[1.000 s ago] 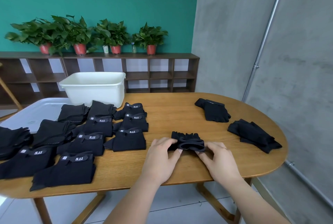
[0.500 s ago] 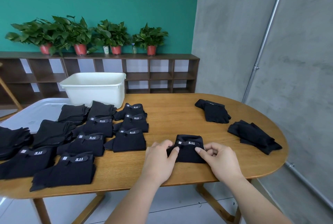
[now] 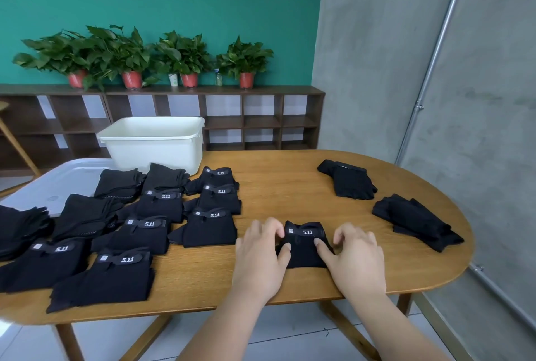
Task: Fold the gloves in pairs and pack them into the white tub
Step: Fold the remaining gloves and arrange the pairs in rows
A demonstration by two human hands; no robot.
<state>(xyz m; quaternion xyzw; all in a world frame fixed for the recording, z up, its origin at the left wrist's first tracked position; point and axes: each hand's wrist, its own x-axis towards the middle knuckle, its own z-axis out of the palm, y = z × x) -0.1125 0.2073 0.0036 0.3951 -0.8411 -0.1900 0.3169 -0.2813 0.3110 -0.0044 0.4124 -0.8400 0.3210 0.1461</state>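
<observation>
Glove pair (image 3: 304, 247) is folded flat now, label up, between my hands: left hand (image 3: 259, 262) and right hand (image 3: 356, 262) both pinching its side edges.

"5.11" — white print on straps of folded black gloves (image 3: 303, 244).

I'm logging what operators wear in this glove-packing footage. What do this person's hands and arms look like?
The left hand and right hand are bare: no gloves on them, and no rings that I can make out. The left forearm and right forearm are uncovered down to the picture's bottom edge, with no sleeve, watch or wristband in view.
</observation>
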